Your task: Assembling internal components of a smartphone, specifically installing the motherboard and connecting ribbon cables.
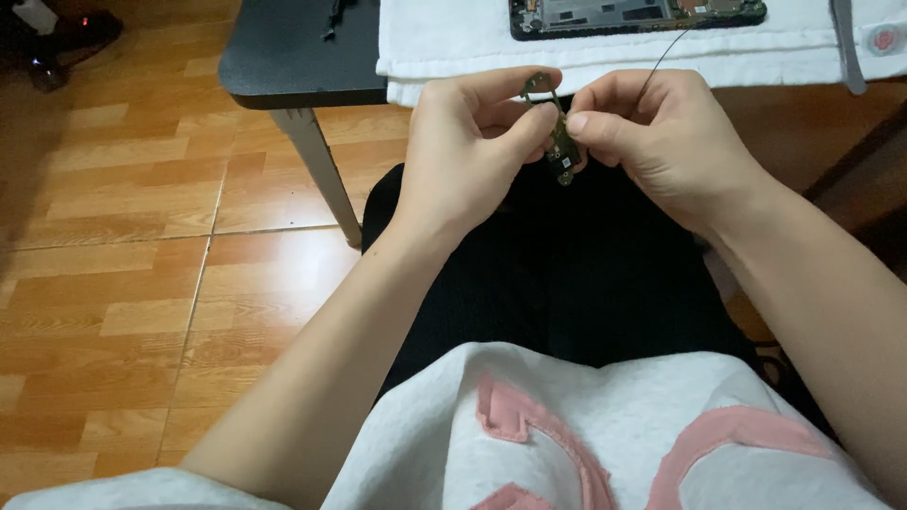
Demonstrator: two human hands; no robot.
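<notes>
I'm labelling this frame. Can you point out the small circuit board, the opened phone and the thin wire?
small circuit board [564, 151]: head view, dark lower end between both hands.
opened phone [638, 16]: head view, exposed inner frame.
thin wire [661, 57]: head view, mid-length of the strand.
</notes>
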